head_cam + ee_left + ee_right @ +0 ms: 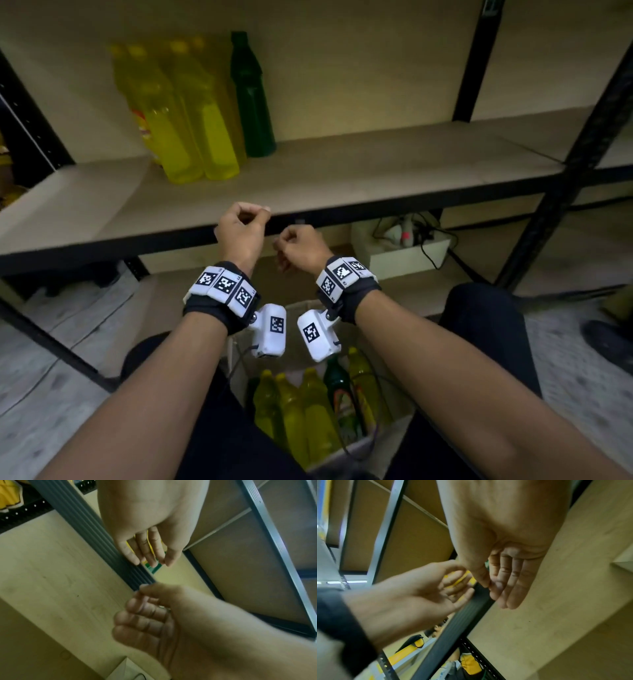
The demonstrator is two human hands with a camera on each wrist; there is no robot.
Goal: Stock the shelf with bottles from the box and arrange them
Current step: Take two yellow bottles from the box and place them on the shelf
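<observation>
1. Yellow bottles (pixel 301 407) stand upright and close together in the box (pixel 363 448), low between the person's knees; one green bottle (pixel 337 390) stands among them near the right side.
2. I judge them to be plastic and full of liquid, so rather heavy for their size, stiff in the lower body, and perhaps smooth and a little slippery.
3. The best place to take hold seems the narrow neck or shoulder just under the cap, because only the tops are free; the bodies are pressed one against another.
4. On the shelf (pixel 376 171), four or so yellow bottles (pixel 185 137) already stand in a group at the left, with a green bottle (pixel 251 102) just beside them on the right. The board to the right of them is bare.
5. The left hand (pixel 241 229) and the right hand (pixel 299 246) are both above the box, in front of the shelf edge, near each other but apart. The fingers of both hang loosely curled and hold nothing.
6. A white box with cables (pixel 404 246) stands on the lower shelf, at the right.
</observation>
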